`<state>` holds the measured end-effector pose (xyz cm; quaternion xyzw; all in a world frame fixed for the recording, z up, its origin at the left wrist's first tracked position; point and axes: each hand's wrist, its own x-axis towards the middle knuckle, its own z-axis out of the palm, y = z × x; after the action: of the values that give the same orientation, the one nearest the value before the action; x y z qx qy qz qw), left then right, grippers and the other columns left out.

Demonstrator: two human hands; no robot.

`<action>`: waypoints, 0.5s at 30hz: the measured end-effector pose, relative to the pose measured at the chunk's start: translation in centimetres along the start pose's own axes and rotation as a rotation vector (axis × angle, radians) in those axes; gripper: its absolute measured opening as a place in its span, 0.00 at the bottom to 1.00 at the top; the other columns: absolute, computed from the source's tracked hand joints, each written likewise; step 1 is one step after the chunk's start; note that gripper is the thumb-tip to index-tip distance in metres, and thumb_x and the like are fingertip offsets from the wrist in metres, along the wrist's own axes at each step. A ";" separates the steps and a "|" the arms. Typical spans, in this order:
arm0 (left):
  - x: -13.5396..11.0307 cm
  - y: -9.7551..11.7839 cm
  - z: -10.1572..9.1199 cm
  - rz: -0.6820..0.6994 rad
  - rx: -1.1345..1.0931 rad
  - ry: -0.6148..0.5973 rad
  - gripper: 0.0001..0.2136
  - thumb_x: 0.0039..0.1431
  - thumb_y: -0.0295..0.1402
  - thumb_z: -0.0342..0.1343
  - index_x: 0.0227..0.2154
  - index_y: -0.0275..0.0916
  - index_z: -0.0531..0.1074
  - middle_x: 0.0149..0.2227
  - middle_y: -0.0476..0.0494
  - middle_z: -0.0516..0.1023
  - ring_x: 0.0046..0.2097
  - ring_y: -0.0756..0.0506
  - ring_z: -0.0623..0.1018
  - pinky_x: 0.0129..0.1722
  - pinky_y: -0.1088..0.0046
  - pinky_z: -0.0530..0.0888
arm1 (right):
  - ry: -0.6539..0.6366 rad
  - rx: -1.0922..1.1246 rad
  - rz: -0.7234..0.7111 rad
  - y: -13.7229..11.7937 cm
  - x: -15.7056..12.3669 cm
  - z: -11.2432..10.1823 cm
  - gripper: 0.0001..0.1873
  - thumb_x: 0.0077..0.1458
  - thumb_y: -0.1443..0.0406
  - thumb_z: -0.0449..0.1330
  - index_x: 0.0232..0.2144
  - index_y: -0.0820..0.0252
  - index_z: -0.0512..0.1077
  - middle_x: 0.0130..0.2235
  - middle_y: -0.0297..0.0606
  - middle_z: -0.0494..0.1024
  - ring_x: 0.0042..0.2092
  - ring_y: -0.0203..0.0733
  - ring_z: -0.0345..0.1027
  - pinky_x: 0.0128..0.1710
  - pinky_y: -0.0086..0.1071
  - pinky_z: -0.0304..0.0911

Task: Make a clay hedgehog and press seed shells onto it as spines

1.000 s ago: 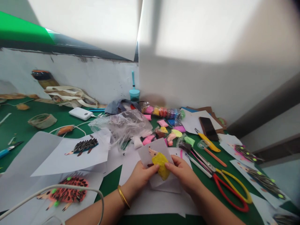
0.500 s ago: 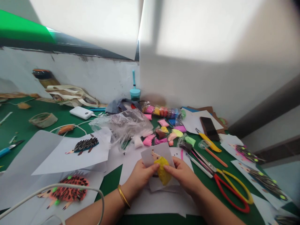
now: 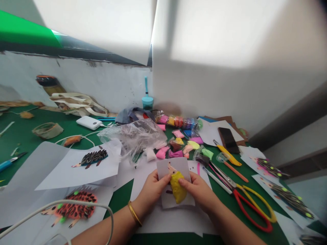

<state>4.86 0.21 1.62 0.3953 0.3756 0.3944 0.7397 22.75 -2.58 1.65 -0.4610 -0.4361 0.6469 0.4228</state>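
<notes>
A small white paper card [image 3: 166, 166] is held up between my two hands, low in the middle of the head view. On it is a hedgehog figure with a peach snout, a dark brown foot and a body of yellow clay [image 3: 178, 190]. My left hand [image 3: 154, 186] grips the card's left side, its thumb at the clay's upper left edge. My right hand [image 3: 200, 188] grips the right side, its thumb pressed on the clay. The fingers of both hands are hidden behind the card. White paper sheets [image 3: 176, 221] lie beneath.
Bags of coloured clay [image 3: 176, 154] and a crumpled plastic bag [image 3: 135, 132] lie beyond my hands. To the right are scissors [image 3: 255, 207], a yellow utility knife [image 3: 230, 154] and a phone [image 3: 228, 139]. Finished hedgehog pictures [image 3: 84, 207] flank both sides. A white cable [image 3: 84, 203] crosses the lower left.
The card has tilted slightly and shifted a little to the right. My left thumb has moved up the clay's edge, so more of the yellow body and the foot show.
</notes>
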 end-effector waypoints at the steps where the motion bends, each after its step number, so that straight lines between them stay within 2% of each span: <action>1: 0.0 0.0 0.0 -0.005 -0.001 0.002 0.22 0.52 0.42 0.65 0.46 0.35 0.73 0.42 0.39 0.80 0.41 0.42 0.78 0.37 0.71 0.74 | 0.000 0.004 0.001 0.1 0.0 0.0 0.25 0.52 0.51 0.66 0.46 0.62 0.74 0.44 0.45 0.80 0.45 0.51 0.74 0.47 0.43 0.68; 9: 0.1 -0.2 -0.1 -0.015 0.022 -0.062 0.22 0.49 0.42 0.67 0.44 0.34 0.74 0.42 0.38 0.80 0.39 0.42 0.79 0.37 0.69 0.75 | -0.021 0.079 0.005 -0.3 0.0 0.3 0.25 0.52 0.51 0.65 0.45 0.62 0.74 0.43 0.44 0.81 0.44 0.51 0.75 0.47 0.44 0.69; 12: 0.0 -0.1 0.0 -0.003 0.015 -0.007 0.23 0.47 0.42 0.68 0.44 0.35 0.74 0.42 0.38 0.81 0.39 0.40 0.80 0.38 0.67 0.76 | -0.063 0.019 0.003 -0.8 -0.2 0.4 0.26 0.50 0.50 0.66 0.45 0.62 0.74 0.43 0.43 0.81 0.44 0.51 0.75 0.46 0.42 0.69; 15: -0.1 0.0 0.1 0.029 -0.065 0.045 0.24 0.50 0.43 0.66 0.47 0.36 0.73 0.44 0.38 0.80 0.42 0.39 0.80 0.41 0.64 0.76 | -0.032 -0.040 0.002 -0.9 -0.2 0.3 0.28 0.46 0.53 0.70 0.47 0.61 0.73 0.44 0.42 0.81 0.45 0.51 0.74 0.45 0.39 0.69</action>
<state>4.94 0.12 1.67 0.3674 0.3732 0.4258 0.7379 22.60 -2.63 2.64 -0.4592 -0.4552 0.6459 0.4060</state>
